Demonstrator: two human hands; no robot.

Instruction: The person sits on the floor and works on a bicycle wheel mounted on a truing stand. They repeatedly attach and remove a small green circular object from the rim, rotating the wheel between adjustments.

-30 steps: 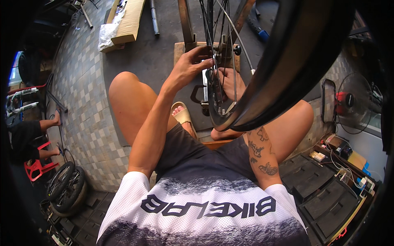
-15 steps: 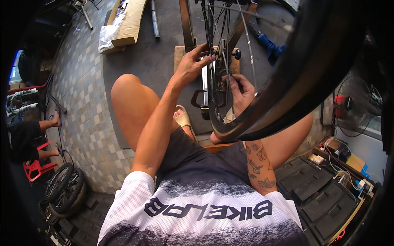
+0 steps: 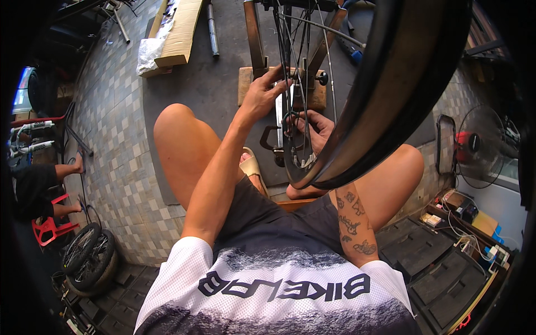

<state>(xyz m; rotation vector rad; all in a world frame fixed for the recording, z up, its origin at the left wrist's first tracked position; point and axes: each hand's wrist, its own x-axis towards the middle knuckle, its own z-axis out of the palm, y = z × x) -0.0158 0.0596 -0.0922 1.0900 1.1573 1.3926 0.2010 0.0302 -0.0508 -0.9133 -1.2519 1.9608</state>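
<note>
A bicycle wheel (image 3: 385, 134) with a dark rim and thin spokes stands upright in a truing stand (image 3: 255, 42) before me. My left hand (image 3: 263, 96) reaches in from the left, thumb and fingers closing at the wheel's near side by the spokes; its fingertips are partly hidden. My right hand (image 3: 316, 129) is lower and to the right, behind the wheel. Its thumb and fingers pinch a small dark rounded tool that looks like a spoke wrench (image 3: 291, 117), placed at the spokes just above the rim.
The stand rests on a wooden block (image 3: 244, 84) on a dark mat. An opened cardboard box (image 3: 178, 33) and a metal tube (image 3: 213, 30) lie at the far left. Small wheels (image 3: 92, 257) and another person's legs (image 3: 67, 167) are at left. A fan (image 3: 479, 145) stands at right.
My right hand has shifted left and slightly down, bringing its fingers closer to the spokes. My left hand stays nearly in place. The view has turned slightly.
</note>
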